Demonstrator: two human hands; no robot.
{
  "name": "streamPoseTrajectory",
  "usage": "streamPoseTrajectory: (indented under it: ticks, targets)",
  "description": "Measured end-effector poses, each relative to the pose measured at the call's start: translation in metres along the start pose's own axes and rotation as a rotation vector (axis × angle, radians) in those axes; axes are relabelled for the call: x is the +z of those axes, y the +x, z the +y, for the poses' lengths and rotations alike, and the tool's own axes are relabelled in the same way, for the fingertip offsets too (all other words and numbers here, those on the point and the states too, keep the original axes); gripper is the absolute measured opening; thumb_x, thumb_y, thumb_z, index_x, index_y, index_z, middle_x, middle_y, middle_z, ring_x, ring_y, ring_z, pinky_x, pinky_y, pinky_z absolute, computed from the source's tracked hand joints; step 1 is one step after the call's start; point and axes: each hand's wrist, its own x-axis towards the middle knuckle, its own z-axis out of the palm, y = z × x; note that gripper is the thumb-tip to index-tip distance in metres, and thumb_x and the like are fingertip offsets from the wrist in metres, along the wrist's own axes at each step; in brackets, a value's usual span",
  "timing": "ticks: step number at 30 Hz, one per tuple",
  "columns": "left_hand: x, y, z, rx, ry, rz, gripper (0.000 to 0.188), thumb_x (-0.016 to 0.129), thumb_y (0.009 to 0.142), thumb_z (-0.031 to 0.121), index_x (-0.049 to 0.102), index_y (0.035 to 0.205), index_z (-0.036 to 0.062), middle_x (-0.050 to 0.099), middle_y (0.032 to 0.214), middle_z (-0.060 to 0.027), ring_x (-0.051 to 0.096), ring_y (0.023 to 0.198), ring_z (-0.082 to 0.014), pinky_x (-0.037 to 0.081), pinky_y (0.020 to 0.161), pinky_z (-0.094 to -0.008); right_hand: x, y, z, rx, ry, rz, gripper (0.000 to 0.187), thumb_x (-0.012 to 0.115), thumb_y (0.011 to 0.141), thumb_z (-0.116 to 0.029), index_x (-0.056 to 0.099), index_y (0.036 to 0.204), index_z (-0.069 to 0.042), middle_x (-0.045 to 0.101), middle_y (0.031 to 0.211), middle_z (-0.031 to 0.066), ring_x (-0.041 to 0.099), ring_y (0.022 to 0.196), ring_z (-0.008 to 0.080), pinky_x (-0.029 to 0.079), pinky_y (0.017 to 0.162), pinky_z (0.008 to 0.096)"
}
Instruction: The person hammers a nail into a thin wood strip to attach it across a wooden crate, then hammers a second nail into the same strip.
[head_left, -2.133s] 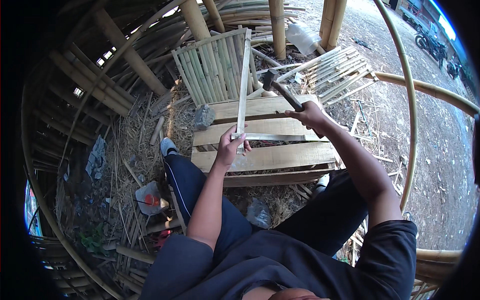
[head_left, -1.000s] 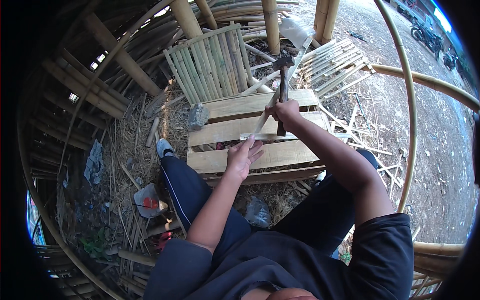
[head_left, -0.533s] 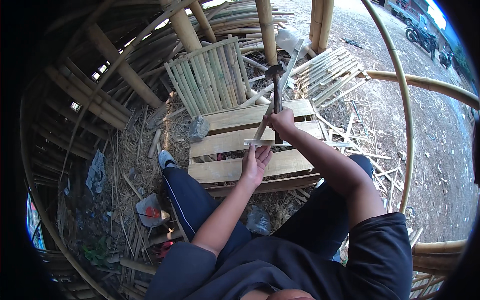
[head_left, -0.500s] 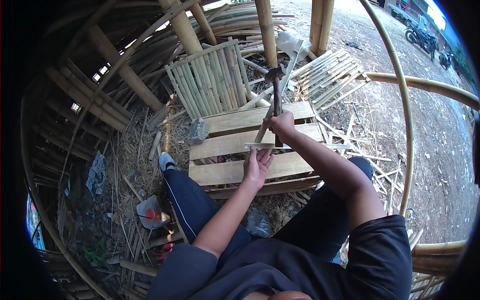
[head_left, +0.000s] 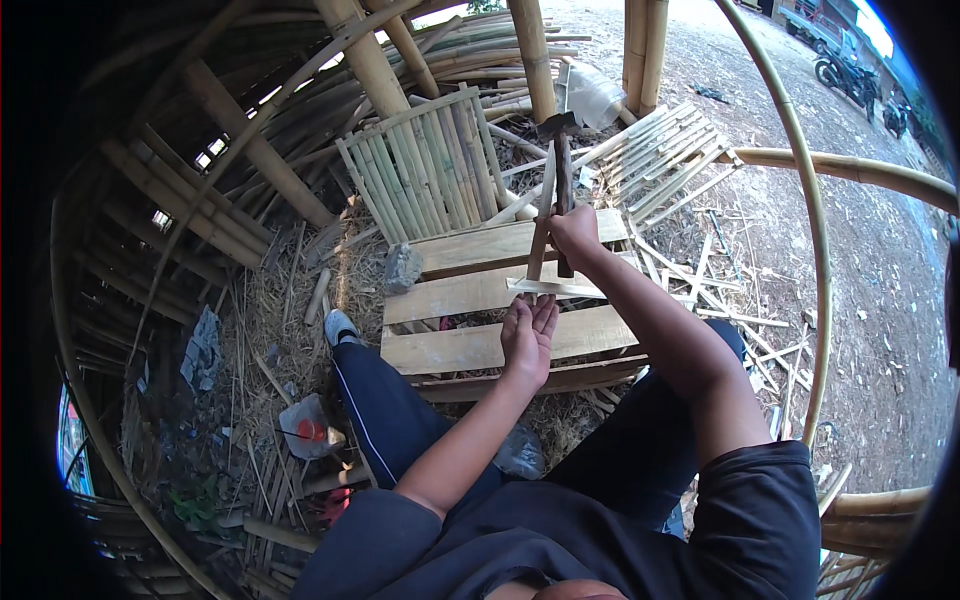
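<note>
My right hand point(head_left: 577, 236) is closed round a hammer point(head_left: 563, 185) with a dark head and wooden handle, its head pointing away from me. A long bamboo strip point(head_left: 541, 240) runs alongside the handle, partly behind that hand. Its near end meets a short pale bamboo strip point(head_left: 568, 290) lying crosswise, so the two form a T. My left hand point(head_left: 527, 335) is palm up, its fingertips at the left end of the crosswise strip; the exact grip is partly hidden. Both strips are above a low slatted wooden bench point(head_left: 450, 347) between my legs.
A grey stone block point(head_left: 403, 269) sits on the bench's left corner. Behind it leans a bamboo slat panel point(head_left: 425, 165); another slatted panel point(head_left: 665, 160) lies to the right. Bamboo posts point(head_left: 533, 60) and offcuts surround the bench. A cut container with something red point(head_left: 312, 430) is at left.
My left hand and the crosswise strip have shifted slightly right. The long strip has swung more upright beside the hammer, and my right hand has moved a little right.
</note>
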Motion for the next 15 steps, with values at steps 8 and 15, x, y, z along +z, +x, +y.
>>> streamPoseTrajectory:
  ticks: [8,15]
  targets:
    - [0.029,0.032,-0.087,0.004,-0.183,0.044,0.031,0.064,0.089,-0.012,0.056,0.115,0.0028,0.066,0.112,-0.0063,0.064,0.108,-0.0186,0.048,0.111,-0.0396,-0.006,-0.007,0.026,-0.124,0.181,0.113,0.013,0.072,0.079,-0.003,0.063,0.088,0.001,0.065,0.071,0.0085,0.066,0.059,0.0182,0.051,0.052,0.0355]
    - [0.012,0.069,-0.150,-0.171,-0.198,-0.144,0.026,0.063,0.098,0.006,0.054,0.123,0.0081,0.066,0.117,-0.0076,0.064,0.111,-0.0202,0.052,0.102,-0.0400,-0.010,-0.015,0.019,-0.014,0.125,0.056,0.016,0.075,0.082,-0.005,0.063,0.088,0.002,0.067,0.073,0.0101,0.068,0.061,0.0190,0.056,0.054,0.0352]
